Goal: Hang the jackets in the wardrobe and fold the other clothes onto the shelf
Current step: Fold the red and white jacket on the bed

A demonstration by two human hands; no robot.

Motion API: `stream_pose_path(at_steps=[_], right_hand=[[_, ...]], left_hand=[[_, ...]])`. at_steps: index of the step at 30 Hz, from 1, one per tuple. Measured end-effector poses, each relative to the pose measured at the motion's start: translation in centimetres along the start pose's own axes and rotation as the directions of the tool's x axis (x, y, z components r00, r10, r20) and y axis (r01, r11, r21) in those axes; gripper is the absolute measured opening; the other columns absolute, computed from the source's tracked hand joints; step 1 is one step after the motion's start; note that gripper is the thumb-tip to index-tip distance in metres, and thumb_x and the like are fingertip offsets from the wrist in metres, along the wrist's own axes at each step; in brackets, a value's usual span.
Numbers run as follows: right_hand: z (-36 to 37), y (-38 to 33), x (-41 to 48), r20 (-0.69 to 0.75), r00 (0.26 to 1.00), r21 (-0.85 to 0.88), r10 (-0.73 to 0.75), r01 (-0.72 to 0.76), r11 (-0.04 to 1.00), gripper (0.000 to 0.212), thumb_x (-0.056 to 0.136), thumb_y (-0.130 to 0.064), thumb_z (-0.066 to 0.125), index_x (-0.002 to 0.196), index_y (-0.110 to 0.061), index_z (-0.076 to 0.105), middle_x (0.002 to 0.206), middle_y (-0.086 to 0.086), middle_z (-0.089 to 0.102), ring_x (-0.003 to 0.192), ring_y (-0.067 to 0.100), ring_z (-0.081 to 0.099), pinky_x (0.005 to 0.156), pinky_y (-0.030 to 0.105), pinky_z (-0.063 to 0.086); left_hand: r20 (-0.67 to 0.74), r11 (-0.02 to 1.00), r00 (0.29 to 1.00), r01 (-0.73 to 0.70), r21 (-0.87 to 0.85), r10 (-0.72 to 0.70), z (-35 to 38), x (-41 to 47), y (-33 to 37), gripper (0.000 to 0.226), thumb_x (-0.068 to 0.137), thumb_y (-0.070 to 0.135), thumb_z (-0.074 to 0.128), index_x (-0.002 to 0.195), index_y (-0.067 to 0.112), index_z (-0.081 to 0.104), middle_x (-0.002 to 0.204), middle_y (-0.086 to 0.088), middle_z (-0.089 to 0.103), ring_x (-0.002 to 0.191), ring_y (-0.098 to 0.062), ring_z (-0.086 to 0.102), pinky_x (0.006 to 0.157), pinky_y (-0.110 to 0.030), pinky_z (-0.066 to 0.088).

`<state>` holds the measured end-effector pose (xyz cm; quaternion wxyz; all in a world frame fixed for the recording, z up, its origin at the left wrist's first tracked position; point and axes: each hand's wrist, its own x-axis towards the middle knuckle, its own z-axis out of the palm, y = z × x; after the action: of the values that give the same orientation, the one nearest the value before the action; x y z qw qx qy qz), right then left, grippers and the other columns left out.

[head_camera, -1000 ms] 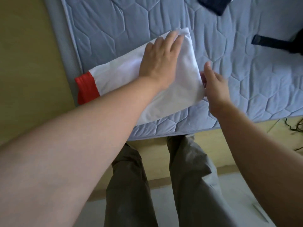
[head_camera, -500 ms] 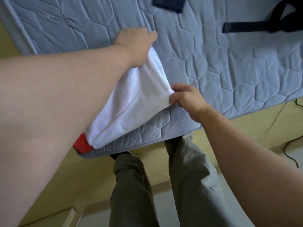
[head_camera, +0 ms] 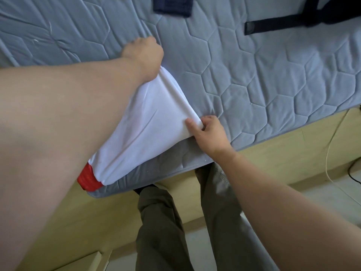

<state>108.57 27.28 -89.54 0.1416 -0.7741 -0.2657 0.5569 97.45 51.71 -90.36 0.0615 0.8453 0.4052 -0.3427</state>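
White garment (head_camera: 148, 124) lies folded at the mattress (head_camera: 254, 75) edge, left hand (head_camera: 144, 55) clutching its far corner, right hand (head_camera: 209, 133) pinching the near one; lifted unevenly, the fold could sag open.

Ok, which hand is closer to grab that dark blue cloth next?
Probably the left hand: it grips the white garment at its far corner, nearest the dark blue cloth. The right hand pinches the near corner by the mattress edge.

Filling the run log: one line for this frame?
step: fold | left hand grips white garment far corner | right hand pinches near corner | lower end on mattress
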Motion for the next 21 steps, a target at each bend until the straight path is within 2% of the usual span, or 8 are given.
stream_pose_path(at_steps=[3,5,7,9,11,13,16,21], right_hand=[[0.9,-0.6,-0.1,-0.012,1.000,0.027,0.005,-0.004,1.000,0.042,0.097,-0.054,0.055,0.080,-0.016,0.058,0.106,-0.002,0.047,0.091,0.014,0.054,0.088,0.031,0.047],[0.9,-0.9,-0.1,0.017,1.000,0.083,0.000,-0.001,0.997,0.036,0.097,-0.055,0.055,0.087,-0.020,0.059,0.104,-0.006,0.045,0.099,0.016,0.053,0.089,0.030,0.047],[0.5,-0.6,-0.2,0.039,0.999,0.067,-0.013,0.010,0.998,0.038,0.096,-0.056,0.057,0.083,-0.020,0.056,0.104,-0.004,0.046,0.098,0.016,0.052,0.082,0.027,0.044],[-0.1,-0.2,0.0,0.065,0.997,0.033,-0.029,0.027,0.999,0.050,0.095,-0.055,0.059,0.085,-0.006,0.058,0.103,0.001,0.050,0.089,0.015,0.053,0.074,0.024,0.040],[-0.5,-0.1,0.0,0.103,0.995,0.149,0.010,-0.025,0.989,0.060,0.092,-0.056,0.064,0.085,0.003,0.058,0.094,0.003,0.051,0.077,0.014,0.052,0.067,0.022,0.039],[-0.8,-0.2,-0.2,0.148,0.986,0.282,0.082,-0.121,0.952,0.068,0.086,-0.061,0.068,0.092,0.006,0.060,0.085,0.004,0.054,0.070,0.015,0.054,0.064,0.033,0.047],[-0.6,0.0,-0.4,0.182,0.972,0.287,0.148,-0.197,0.937,0.077,0.074,-0.073,0.068,0.097,0.001,0.063,0.081,0.005,0.063,0.073,0.027,0.066,0.076,0.050,0.059],[0.0,-0.2,0.7,0.149,0.968,0.423,0.204,-0.249,0.871,0.053,0.077,-0.055,0.076,0.097,-0.007,0.068,0.100,0.016,0.072,0.088,0.033,0.073,0.075,0.055,0.061]], left_hand=[[0.008,1.000,1.000,0.028,0.012,-0.028,0.0,0.0,0.3,0.036,0.094,0.008,0.054,0.129,0.004,0.061,0.128,-0.020,0.049,0.120,-0.046,0.052,0.096,-0.050,0.046],[-0.007,0.999,0.999,0.038,0.009,-0.038,-0.4,0.4,0.6,0.037,0.091,0.011,0.054,0.126,0.004,0.062,0.126,-0.017,0.050,0.117,-0.045,0.053,0.094,-0.048,0.047],[-0.033,1.000,0.999,0.028,-0.004,-0.029,-1.0,0.5,0.9,0.037,0.086,0.012,0.052,0.120,0.005,0.064,0.122,-0.015,0.055,0.113,-0.044,0.057,0.091,-0.046,0.047],[-0.044,0.999,0.999,0.006,0.034,-0.004,-1.5,0.6,1.2,0.036,0.080,0.013,0.053,0.111,0.007,0.069,0.115,-0.016,0.063,0.107,-0.042,0.062,0.087,-0.043,0.049],[-0.037,0.998,0.999,-0.002,0.064,0.004,-1.8,0.5,1.4,0.033,0.076,0.015,0.054,0.103,0.010,0.071,0.107,-0.019,0.067,0.101,-0.041,0.065,0.079,-0.039,0.047],[-0.047,0.996,0.999,0.015,0.083,-0.011,-1.7,0.4,1.3,0.031,0.076,0.016,0.053,0.101,0.011,0.071,0.105,-0.019,0.067,0.100,-0.040,0.066,0.076,-0.038,0.043],[-0.081,0.993,0.992,0.099,0.063,-0.094,-1.0,0.8,0.1,0.035,0.083,0.017,0.049,0.108,0.005,0.070,0.114,-0.024,0.065,0.107,-0.043,0.063,0.087,-0.044,0.048],[-0.090,0.994,0.990,0.109,-0.006,-0.109,-0.4,1.0,0.5,0.034,0.089,0.010,0.046,0.114,0.000,0.068,0.118,-0.025,0.064,0.109,-0.046,0.061,0.089,-0.047,0.051]])
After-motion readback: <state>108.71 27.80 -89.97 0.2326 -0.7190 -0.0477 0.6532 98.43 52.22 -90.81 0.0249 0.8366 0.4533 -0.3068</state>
